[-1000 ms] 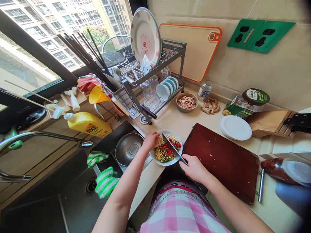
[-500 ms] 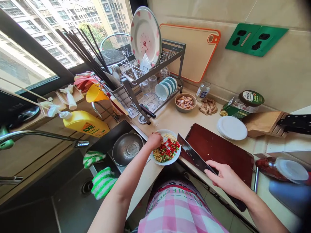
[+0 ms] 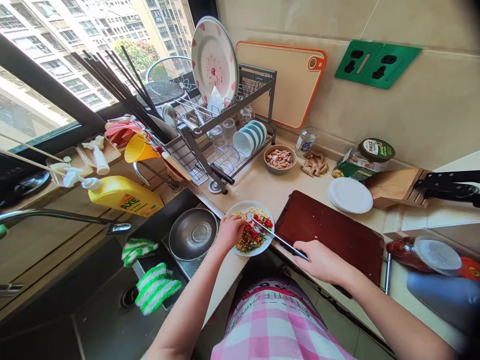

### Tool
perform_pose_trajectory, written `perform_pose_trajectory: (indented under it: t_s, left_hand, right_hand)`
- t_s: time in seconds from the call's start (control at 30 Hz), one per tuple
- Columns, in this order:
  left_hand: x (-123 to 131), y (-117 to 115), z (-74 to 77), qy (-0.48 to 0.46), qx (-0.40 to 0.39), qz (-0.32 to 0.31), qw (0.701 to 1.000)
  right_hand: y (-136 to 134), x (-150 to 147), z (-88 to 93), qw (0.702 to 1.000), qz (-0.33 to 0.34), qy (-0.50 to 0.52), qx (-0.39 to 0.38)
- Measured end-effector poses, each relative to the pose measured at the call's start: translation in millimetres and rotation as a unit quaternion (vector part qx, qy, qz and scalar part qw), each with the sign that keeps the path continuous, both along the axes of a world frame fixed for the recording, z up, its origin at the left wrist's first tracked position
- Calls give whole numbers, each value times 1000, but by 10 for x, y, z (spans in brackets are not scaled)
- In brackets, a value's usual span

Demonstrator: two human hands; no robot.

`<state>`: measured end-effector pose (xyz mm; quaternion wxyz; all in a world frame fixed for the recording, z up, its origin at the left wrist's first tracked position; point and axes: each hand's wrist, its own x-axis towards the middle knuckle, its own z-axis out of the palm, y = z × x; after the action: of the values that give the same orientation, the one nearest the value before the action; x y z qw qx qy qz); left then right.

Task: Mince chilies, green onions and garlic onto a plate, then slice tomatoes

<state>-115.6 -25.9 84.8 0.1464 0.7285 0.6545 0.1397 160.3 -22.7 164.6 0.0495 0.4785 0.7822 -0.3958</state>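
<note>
- The person's pink checked apron (image 3: pixel 277 330) is filling the bottom of the view, both bare arms reaching forward over the counter edge.
- The right hand (image 3: pixel 318 260) is wrapping closed around the handle of a cleaver (image 3: pixel 275 236), whose blade is lying edge-on and pointing left over the plate.
- The left hand (image 3: pixel 229 231) is curling over the near left rim of the white plate (image 3: pixel 240 206), fingers bent, touching it.
- That plate is sitting at the counter's edge, between the sink and the dark red cutting board (image 3: pixel 333 235), and it is carrying chopped red, green and pale bits (image 3: pixel 252 237); the blade tip is hovering right over them.
- Left of the plate, a metal strainer (image 3: pixel 193 234) is resting in the sink (image 3: pixel 108 320), with a green striped cloth (image 3: pixel 155 287) nearer.
- Farther back, a bowl of garlic cloves (image 3: pixel 279 159) is sitting beside ginger root (image 3: pixel 314 163).
- A white saucer (image 3: pixel 350 195) is lying by the knife block (image 3: pixel 397 187).
- At the far wall, a dish rack (image 3: pixel 225 135) is holding bowls, glasses and a big dotted plate (image 3: pixel 213 60).
</note>
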Motion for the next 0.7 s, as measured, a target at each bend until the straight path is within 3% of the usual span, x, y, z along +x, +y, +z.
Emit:
perform_pose_trajectory:
  t_s: [0.13, 0.37, 0.5, 0.7]
  left_hand:
    - [-13, -221, -10, -24, 6, 35, 999]
    - [-25, -493, -92, -55, 15, 63, 996]
    - [-22, -446, -110, -67, 43, 82, 993]
    - [-39, -292, -130, -114, 71, 70, 989]
  right_hand:
    - [76, -21, -44, 1000, -7, 7, 11]
    - [-45, 110, 104, 997, -27, 49, -45]
    - [-187, 171, 89, 986, -95, 99, -94]
    - [-414, 290, -138, 972, -166, 125, -113]
